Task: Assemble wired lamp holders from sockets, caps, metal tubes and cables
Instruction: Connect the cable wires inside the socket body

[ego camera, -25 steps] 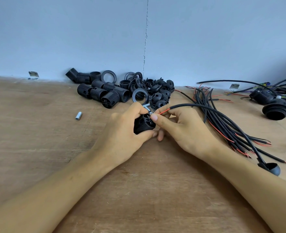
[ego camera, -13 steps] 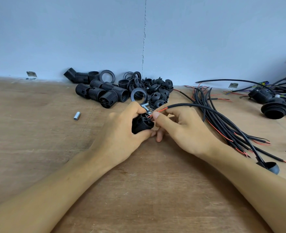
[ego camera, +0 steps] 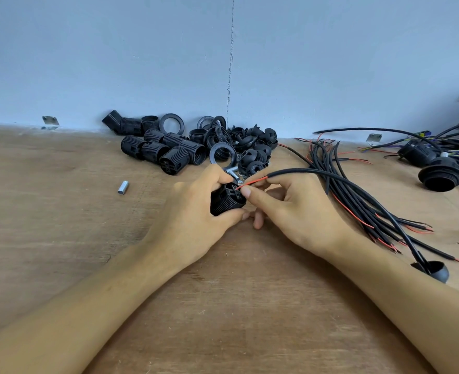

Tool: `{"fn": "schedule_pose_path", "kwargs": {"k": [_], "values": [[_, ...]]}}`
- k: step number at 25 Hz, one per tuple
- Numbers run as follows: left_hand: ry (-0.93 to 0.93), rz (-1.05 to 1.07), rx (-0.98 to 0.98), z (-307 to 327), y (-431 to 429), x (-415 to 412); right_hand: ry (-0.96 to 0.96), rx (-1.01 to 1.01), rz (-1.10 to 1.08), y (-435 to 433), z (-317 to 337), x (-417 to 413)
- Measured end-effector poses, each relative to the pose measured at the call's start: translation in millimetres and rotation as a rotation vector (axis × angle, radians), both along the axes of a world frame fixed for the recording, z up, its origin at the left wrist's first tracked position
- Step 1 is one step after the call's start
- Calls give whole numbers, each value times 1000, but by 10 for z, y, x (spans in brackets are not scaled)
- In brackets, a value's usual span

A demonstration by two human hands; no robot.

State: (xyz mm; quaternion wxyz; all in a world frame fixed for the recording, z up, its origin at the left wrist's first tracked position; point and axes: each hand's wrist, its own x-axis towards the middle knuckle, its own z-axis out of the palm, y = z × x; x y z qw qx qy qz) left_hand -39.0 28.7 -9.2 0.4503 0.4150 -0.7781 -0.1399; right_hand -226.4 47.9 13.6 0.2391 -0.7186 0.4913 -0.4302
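Observation:
My left hand [ego camera: 193, 220] grips a black ribbed socket [ego camera: 224, 202] just above the wooden table, its terminal end turned toward the right. My right hand [ego camera: 290, 211] pinches the red wire [ego camera: 251, 182] of a black cable [ego camera: 331, 177] and holds its tip against the socket's terminals. That cable runs right and down to a black cap [ego camera: 433, 269] threaded on it near my right forearm. A short metal tube [ego camera: 123, 187] lies alone on the table to the left.
A pile of black sockets [ego camera: 169, 149], rings and caps [ego camera: 252, 149] lies by the blue wall. A bundle of black cables [ego camera: 358, 201] with red wire ends fans out at right. Finished wired holders [ego camera: 441, 176] sit at far right.
My hands have stayed nearly in place; the right hand's fingers have shifted slightly along the red wire at the socket's end.

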Motion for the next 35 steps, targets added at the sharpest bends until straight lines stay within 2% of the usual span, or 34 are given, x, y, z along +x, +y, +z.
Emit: {"fn": "schedule_pose_path", "kwargs": {"k": [6,29,35], "values": [[12,27,16,5,8,-1,115,-92,-39,23,-4,30],[-8,31,-13,-10,0,-5,73,-91,-13,25,10,47],[5,35,6,2,9,-15,192,-144,-20,50,30,51]]}}
